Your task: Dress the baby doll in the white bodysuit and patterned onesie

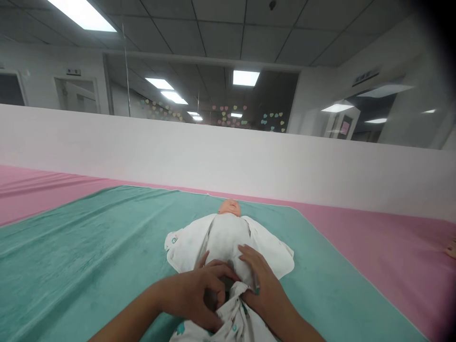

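A baby doll (231, 207) lies on its back on a teal blanket (117, 237), its head away from me. Its white top (228, 237) has sides spread out to left and right. Over its lower end, nearest me, a white cloth garment with a green print (238, 318) is bunched. My left hand (199, 292) is curled at the garment's left edge, thumb and forefinger closed on the fabric. On the right, my right hand (265, 285) wraps the garment with its thumb inward, fingers lying along the doll's lower body. The doll's legs are mostly hidden.
Pink sheeting (377, 242) shows beyond the teal blanket on both sides. A low white wall (228, 156) runs behind, with windows (203, 95) above it bearing heart-shaped notes. Part of another person's hand or foot (451, 248) shows at the right edge.
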Action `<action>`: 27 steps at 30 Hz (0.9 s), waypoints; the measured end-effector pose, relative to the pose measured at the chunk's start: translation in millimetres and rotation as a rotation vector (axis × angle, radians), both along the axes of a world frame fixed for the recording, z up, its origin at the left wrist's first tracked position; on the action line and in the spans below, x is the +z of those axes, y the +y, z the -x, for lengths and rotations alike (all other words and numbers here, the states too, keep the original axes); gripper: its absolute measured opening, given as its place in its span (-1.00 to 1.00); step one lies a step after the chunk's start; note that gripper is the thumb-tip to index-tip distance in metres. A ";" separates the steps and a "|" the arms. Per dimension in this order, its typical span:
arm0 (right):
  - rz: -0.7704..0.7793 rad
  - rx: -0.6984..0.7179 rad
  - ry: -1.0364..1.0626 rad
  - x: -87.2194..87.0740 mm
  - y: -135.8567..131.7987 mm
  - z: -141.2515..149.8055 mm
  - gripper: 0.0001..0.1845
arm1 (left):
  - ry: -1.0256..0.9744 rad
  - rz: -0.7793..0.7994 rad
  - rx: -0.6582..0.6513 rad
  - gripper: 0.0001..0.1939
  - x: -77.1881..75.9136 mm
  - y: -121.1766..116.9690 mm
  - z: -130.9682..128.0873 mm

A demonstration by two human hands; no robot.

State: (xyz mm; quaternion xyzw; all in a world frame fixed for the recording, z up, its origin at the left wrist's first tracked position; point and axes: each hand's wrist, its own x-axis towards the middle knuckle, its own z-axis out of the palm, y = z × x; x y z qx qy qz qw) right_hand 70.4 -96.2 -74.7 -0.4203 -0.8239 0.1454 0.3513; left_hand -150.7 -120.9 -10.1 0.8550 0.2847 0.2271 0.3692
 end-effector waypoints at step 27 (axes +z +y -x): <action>-0.216 0.056 -0.241 31.2 56.8 -4.2 -0.59 | 0.122 -0.223 0.721 -0.24 -58.2 38.0 -8.1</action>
